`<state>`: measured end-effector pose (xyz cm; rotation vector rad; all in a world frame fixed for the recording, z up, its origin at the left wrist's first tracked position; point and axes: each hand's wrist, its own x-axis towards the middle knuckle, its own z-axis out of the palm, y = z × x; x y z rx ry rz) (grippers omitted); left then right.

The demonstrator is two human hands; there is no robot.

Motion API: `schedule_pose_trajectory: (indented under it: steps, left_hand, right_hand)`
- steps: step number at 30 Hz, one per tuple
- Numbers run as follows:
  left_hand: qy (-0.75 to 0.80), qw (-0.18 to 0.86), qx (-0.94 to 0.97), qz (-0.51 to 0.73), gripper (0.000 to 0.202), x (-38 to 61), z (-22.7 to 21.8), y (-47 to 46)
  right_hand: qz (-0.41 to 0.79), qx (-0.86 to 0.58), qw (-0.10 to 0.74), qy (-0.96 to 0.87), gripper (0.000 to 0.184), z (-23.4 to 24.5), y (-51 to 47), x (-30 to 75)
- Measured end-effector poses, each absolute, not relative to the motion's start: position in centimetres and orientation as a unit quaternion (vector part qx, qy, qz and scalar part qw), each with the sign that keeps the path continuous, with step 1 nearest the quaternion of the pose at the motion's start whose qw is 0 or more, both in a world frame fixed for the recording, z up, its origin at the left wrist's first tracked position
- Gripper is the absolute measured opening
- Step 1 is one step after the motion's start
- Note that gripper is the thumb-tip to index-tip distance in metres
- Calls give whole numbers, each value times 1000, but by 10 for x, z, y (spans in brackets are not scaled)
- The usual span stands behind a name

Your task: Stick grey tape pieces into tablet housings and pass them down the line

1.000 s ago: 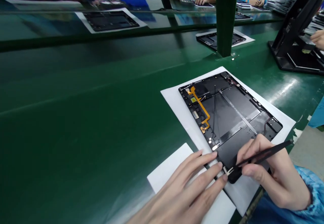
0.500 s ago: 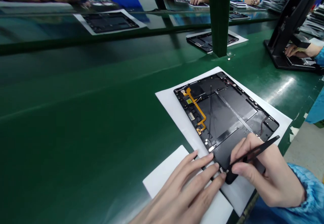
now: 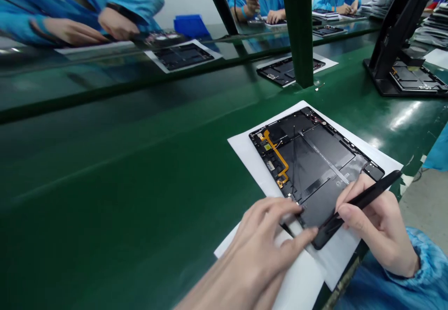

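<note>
An opened tablet lies on a white sheet, its inside facing up. An orange ribbon cable runs along its left side and a pale strip crosses the dark battery area. My right hand is closed on black tweezers, held slanting like a pen, with the tip low near the tablet's nearest corner. My left hand rests at the tablet's near left edge, thumb and fingers apart. Its fingertips touch the edge and hide part of it. What lies under the tweezers' tip is too small to tell.
A green post rises from the green bench, with another opened tablet behind it. At the right a black press stand holds a tablet. People in blue work across the bench. White paper lies under my left wrist.
My left hand has drawn its fingers in, with the thumb now out at the near corner. The tweezers have shifted slightly right. A co-worker's hand has left the press stand. The view has shifted.
</note>
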<state>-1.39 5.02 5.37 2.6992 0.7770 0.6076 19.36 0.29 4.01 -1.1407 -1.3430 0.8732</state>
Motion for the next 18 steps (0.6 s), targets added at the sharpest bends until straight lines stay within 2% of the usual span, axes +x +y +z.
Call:
schedule_pose_trajectory:
  steps: [3,5,6,9,13,18]
  left_hand:
    - [356,165,894,215,39,-10,65,100]
    - [430,149,867,203,54,-10,67,146]
    - [472,141,849,190,54,-11,66,168]
    - [564,145,800,143,36,-15,58,217]
    - [573,212,785,107,24,-22,46,236]
    - [535,283,775,182,25,-22,42,228]
  right_hand:
    - [354,-502,556,-560,16,38,4,193]
    - [335,-515,541,-575,18,37,5,192]
    - [326,-519,531,-586,19,36,6,191]
    - [310,-515,510,-616,20,33,8,191]
    - [297,-520,496,-629,27,25,9,194]
    - [301,-523,528,-598,37,13,10,196]
